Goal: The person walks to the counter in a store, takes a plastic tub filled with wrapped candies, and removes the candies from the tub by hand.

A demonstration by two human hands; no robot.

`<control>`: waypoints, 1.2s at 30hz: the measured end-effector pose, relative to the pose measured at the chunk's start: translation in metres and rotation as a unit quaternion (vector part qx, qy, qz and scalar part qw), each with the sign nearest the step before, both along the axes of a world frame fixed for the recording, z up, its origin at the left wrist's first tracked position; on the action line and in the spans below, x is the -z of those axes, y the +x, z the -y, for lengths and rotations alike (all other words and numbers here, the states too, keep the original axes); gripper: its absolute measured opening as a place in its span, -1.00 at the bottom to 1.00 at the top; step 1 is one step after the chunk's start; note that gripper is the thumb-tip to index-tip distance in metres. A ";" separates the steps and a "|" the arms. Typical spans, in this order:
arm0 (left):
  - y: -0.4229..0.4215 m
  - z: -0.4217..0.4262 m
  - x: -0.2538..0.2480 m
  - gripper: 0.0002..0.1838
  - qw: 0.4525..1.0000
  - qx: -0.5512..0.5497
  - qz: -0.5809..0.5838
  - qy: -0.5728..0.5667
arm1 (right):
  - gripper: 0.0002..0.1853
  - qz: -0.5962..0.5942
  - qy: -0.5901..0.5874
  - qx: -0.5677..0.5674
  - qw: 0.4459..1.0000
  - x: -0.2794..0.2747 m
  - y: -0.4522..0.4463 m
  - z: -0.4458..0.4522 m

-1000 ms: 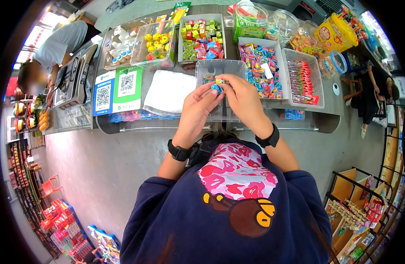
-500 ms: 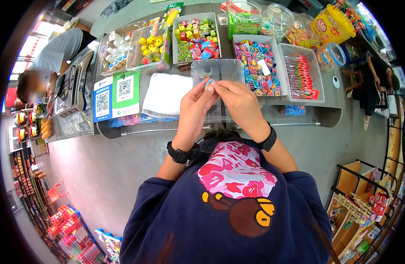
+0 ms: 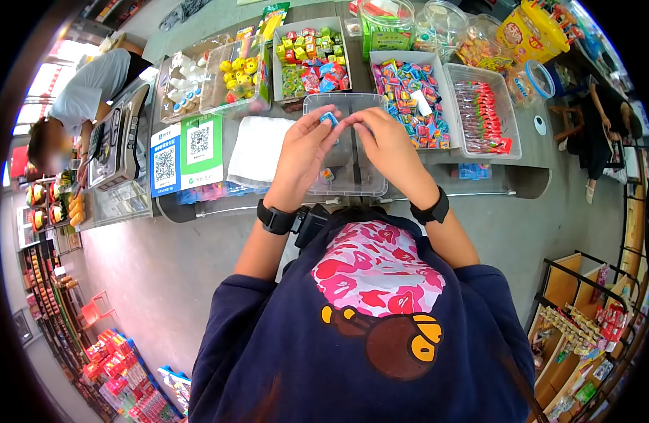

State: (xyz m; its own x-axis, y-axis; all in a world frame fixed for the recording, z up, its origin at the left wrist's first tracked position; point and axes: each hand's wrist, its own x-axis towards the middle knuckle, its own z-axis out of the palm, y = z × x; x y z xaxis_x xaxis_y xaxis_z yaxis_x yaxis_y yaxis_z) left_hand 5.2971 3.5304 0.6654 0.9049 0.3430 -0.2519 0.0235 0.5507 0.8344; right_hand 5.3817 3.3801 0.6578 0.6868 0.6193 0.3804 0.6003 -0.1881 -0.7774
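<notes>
My left hand (image 3: 301,150) grips a small blue wrapped candy (image 3: 329,118) between thumb and fingertips. Just to the right, my right hand (image 3: 389,141) has its thumb and fingers pinched together; whatever is between them, if anything, is too small to make out. A narrow gap separates the two sets of fingertips. Both hands are above a clear plastic bin (image 3: 360,189), which they partly cover. Inside the bin, near its front left, lies a small orange and white piece (image 3: 327,175). A folded white cloth (image 3: 257,151) lies beside my left hand.
Behind the bin stand a box of mixed candies (image 3: 310,34), a box of blue wrapped candies (image 3: 446,74) and a tub of red-wrapped sticks (image 3: 513,106). QR code signs (image 3: 187,154) stand left. A person (image 3: 92,88) leans by the counter at left; another (image 3: 599,127) is at right.
My fingertips have drawn apart, and the blue candy now shows in my left hand. Both hands have separated slightly, revealing more of the bin and the small piece inside.
</notes>
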 end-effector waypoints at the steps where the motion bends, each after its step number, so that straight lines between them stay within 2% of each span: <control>1: -0.001 -0.002 0.001 -0.66 1.000 0.001 0.000 0.000 | -0.88 -0.028 -0.022 -0.020 0.999 -0.001 0.002 0.001; 3: -0.001 -0.007 0.005 -0.66 0.974 0.049 -0.025 0.219 | -0.89 -0.056 -0.042 -0.037 0.997 0.000 0.003 0.001; 4: -0.001 -0.010 0.004 -0.66 0.974 0.051 -0.024 0.220 | -0.88 -0.034 -0.068 -0.043 0.996 0.002 0.003 -0.002; 5: -0.003 -0.011 0.002 -0.65 0.896 0.065 -0.020 0.439 | -0.88 -0.013 -0.095 -0.049 0.994 0.005 0.003 -0.003; 6: -0.005 -0.011 0.000 -0.64 0.770 0.074 -0.013 0.633 | -0.88 -0.014 -0.094 -0.046 0.994 0.007 0.004 -0.004; 10: -0.014 0.005 -0.021 -0.58 0.729 0.111 -0.048 0.674 | -0.84 0.057 -0.160 -0.087 0.982 0.010 0.000 -0.007; 12: -0.017 0.008 -0.025 -0.60 0.613 0.106 -0.008 0.783 | -0.83 0.082 -0.177 -0.094 0.976 0.011 -0.002 -0.011; 13: -0.018 0.009 -0.021 -0.60 0.613 0.105 -0.009 0.783 | -0.81 0.085 -0.168 -0.097 0.977 0.012 -0.003 -0.013; 15: -0.020 0.008 -0.004 -0.64 0.555 0.102 -0.001 0.826 | -0.79 0.091 -0.157 -0.102 0.978 0.017 -0.002 -0.016; 18: -0.022 0.008 0.010 -0.73 0.537 0.135 -0.030 0.832 | -0.81 0.077 -0.199 -0.131 0.968 0.025 0.002 -0.015; 22: -0.018 0.006 0.014 -0.80 0.542 0.162 -0.052 0.823 | -0.82 0.063 -0.214 -0.171 0.960 0.035 0.007 -0.019; 25: -0.016 0.006 0.012 -0.90 0.548 0.207 -0.115 0.802 | -0.82 0.052 -0.214 -0.196 0.955 0.048 0.009 -0.020; 28: -0.020 0.001 0.013 -0.89 0.571 0.162 -0.050 0.803 | -0.82 0.044 -0.217 -0.202 0.954 0.058 0.009 -0.023; 30: -0.023 -0.001 0.011 -0.79 0.551 0.078 0.035 0.830 | -0.82 0.042 -0.223 -0.199 0.954 0.061 0.012 -0.026; 31: -0.024 -0.001 0.012 -0.79 0.553 0.076 0.032 0.829 | -0.81 0.036 -0.210 -0.202 0.956 0.061 0.013 -0.028; 33: -0.027 -0.002 0.016 -0.60 0.637 0.015 0.031 0.770 | -0.80 0.029 -0.199 -0.210 0.957 0.060 0.013 -0.032; 34: -0.028 -0.002 0.018 -0.60 0.639 0.014 0.028 0.769 | -0.78 0.012 -0.214 -0.215 0.953 0.057 0.013 -0.033; 36: -0.029 -0.001 0.026 -0.46 0.707 -0.058 0.008 0.705 | -0.77 -0.006 -0.232 -0.222 0.947 0.051 0.014 -0.036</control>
